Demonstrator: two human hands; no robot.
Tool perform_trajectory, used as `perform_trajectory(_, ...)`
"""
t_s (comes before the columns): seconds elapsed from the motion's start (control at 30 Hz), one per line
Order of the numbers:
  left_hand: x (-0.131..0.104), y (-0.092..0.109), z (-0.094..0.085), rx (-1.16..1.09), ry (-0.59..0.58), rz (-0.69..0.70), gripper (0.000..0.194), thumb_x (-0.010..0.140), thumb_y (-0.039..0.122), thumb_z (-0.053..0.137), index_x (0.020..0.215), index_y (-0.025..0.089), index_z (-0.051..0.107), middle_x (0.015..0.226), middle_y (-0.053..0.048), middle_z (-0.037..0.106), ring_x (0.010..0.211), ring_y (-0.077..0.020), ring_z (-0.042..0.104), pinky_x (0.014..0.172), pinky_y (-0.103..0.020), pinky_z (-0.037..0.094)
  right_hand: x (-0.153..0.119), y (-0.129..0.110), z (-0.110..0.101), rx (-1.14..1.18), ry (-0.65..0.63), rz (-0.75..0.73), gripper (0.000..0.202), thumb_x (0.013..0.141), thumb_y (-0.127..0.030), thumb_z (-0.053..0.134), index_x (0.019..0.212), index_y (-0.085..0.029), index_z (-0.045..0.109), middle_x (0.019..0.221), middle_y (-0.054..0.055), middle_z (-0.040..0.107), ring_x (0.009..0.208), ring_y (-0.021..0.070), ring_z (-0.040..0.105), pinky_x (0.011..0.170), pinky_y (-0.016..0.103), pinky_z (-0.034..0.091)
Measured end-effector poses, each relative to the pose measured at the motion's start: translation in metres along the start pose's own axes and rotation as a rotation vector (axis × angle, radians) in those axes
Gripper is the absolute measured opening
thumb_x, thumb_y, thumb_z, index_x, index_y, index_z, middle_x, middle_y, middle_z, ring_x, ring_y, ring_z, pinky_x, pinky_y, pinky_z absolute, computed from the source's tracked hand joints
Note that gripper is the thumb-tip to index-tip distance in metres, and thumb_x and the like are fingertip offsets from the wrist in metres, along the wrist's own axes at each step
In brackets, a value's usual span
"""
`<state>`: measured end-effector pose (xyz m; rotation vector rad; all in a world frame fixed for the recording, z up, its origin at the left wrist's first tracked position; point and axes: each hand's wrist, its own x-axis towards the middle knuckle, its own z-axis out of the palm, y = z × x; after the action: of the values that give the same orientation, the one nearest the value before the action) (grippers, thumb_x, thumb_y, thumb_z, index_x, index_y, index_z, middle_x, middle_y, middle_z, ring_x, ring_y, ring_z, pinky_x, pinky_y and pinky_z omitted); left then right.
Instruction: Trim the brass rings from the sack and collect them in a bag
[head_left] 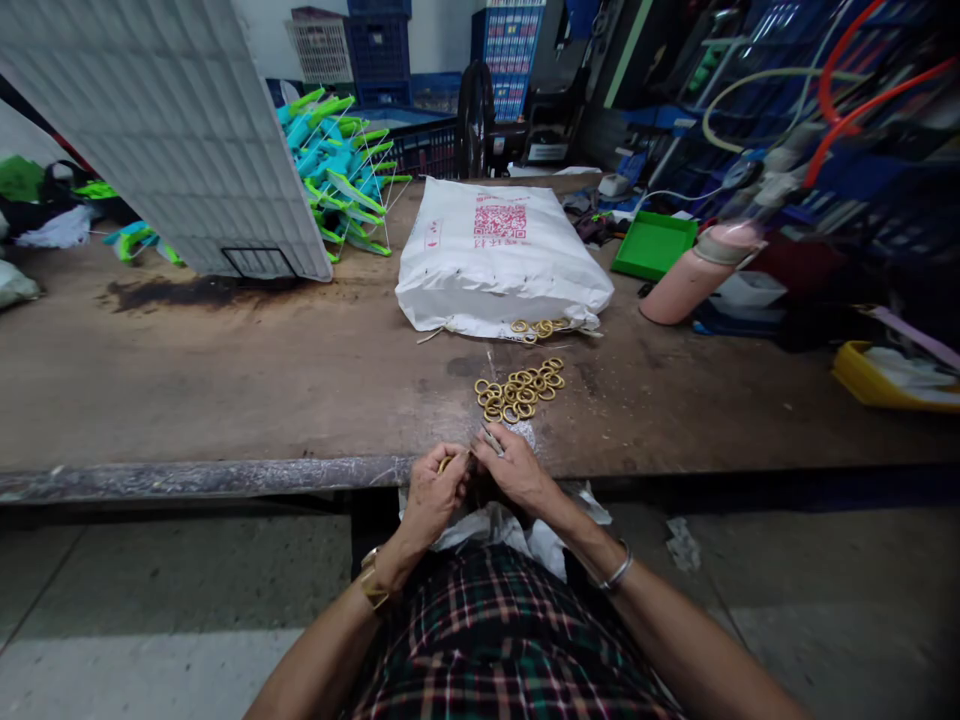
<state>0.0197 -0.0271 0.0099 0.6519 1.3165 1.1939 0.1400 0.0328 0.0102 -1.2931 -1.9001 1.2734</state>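
My left hand is closed on a brass ring at the front edge of the wooden table. Close beside it on the right, my right hand grips a small metal tool with a pale handle. The fingertips of both hands nearly meet, and what lies between them is too small to make out. Just beyond my hands, a loose pile of brass rings lies on the table. Several more rings rest against the front of a white sack with red print.
At the left stands a ribbed white panel, with green and blue plastic pieces behind it. A green tray, a pink bottle and a yellow bin are on the right. A cloth bundle lies over my lap.
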Motion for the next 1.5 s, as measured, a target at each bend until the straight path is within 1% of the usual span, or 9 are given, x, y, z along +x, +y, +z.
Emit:
perform_trajectory(0.1,0.0,0.002,0.001,0.043,-0.027,0.0,0.036,0.067,0.05,0.063,0.074,0.015,0.053,0.051,0.006,0.046,0.04,-0.004,0.038,0.037,-0.016,0.028,0.003,0.0,0.001,-0.043,0.028,0.021,0.021,0.077,-0.036,0.045,0.064,-0.019,0.044,0.058,-0.006,0.043,0.056,0.0095,0.039,0.054,0.021,0.03)
perform_trajectory(0.23,-0.001,0.006,0.002,-0.067,-0.125,-0.11,0.036,0.067,0.05,0.062,0.073,0.017,0.05,0.053,0.006,0.048,0.04,-0.0038,0.038,0.036,-0.016,0.026,0.004,0.0,0.002,-0.053,0.012,0.022,0.021,0.078,-0.036,0.043,0.064,-0.02,0.044,0.057,-0.006,0.042,0.055,0.0093,0.038,0.053,0.021,0.029)
perform_trajectory(0.43,-0.002,0.007,0.003,-0.147,-0.152,-0.088,0.034,0.068,0.046,0.063,0.072,0.016,0.048,0.054,0.006,0.047,0.04,-0.0032,0.037,0.036,-0.015,0.025,0.004,0.005,-0.001,0.024,0.039,0.009,0.021,0.081,-0.034,0.038,0.066,-0.02,0.045,0.058,-0.004,0.048,0.055,0.0104,0.043,0.054,0.021,0.032)
perform_trajectory(0.53,-0.002,0.006,0.003,-0.117,-0.104,-0.055,0.034,0.069,0.047,0.063,0.074,0.017,0.048,0.056,0.006,0.048,0.041,-0.0032,0.038,0.037,-0.015,0.025,-0.001,0.007,-0.006,-0.164,0.042,-0.051,0.019,0.082,-0.029,0.037,0.069,-0.02,0.047,0.058,-0.002,0.049,0.054,0.011,0.043,0.054,0.022,0.03)
perform_trajectory(0.7,-0.001,0.006,0.002,-0.032,-0.075,-0.009,0.034,0.069,0.048,0.062,0.075,0.017,0.049,0.057,0.006,0.049,0.043,-0.0039,0.04,0.038,-0.015,0.027,-0.012,0.003,-0.008,-0.541,-0.122,-0.14,0.013,0.079,-0.018,0.04,0.08,-0.02,0.053,0.063,0.001,0.056,0.057,0.0128,0.048,0.055,0.023,0.026)
perform_trajectory(1.1,-0.006,0.006,-0.002,0.117,-0.067,0.093,0.038,0.072,0.053,0.057,0.069,0.017,0.047,0.053,0.005,0.047,0.043,-0.0049,0.039,0.042,-0.017,0.031,-0.013,-0.01,-0.006,-0.824,-0.246,-0.018,0.025,0.079,-0.016,0.04,0.101,-0.016,0.052,0.08,0.007,0.066,0.067,0.0155,0.057,0.056,0.025,0.025)
perform_trajectory(1.2,-0.015,0.01,-0.002,0.093,-0.144,0.073,0.036,0.074,0.052,0.056,0.07,0.017,0.047,0.052,0.006,0.046,0.042,-0.0044,0.038,0.041,-0.017,0.03,-0.009,-0.006,-0.007,-0.871,-0.197,-0.002,0.026,0.08,-0.017,0.039,0.102,-0.016,0.052,0.08,0.008,0.066,0.067,0.0165,0.058,0.055,0.026,0.025)
perform_trajectory(1.33,-0.025,0.014,-0.001,-0.047,-0.275,0.03,0.032,0.075,0.048,0.058,0.074,0.017,0.048,0.055,0.005,0.048,0.042,-0.0045,0.04,0.039,-0.016,0.029,0.003,0.004,-0.012,-0.89,-0.053,0.012,0.023,0.082,-0.018,0.039,0.1,-0.017,0.053,0.078,0.008,0.066,0.065,0.0169,0.058,0.054,0.026,0.025)
perform_trajectory(1.5,-0.018,0.007,-0.005,-0.282,-0.237,-0.065,0.034,0.073,0.047,0.06,0.075,0.015,0.053,0.065,0.0,0.056,0.043,-0.0044,0.042,0.036,-0.016,0.028,0.019,0.005,-0.02,-0.861,0.202,0.047,0.023,0.085,-0.02,0.04,0.103,-0.017,0.052,0.082,0.008,0.066,0.068,0.0178,0.059,0.057,0.026,0.027)
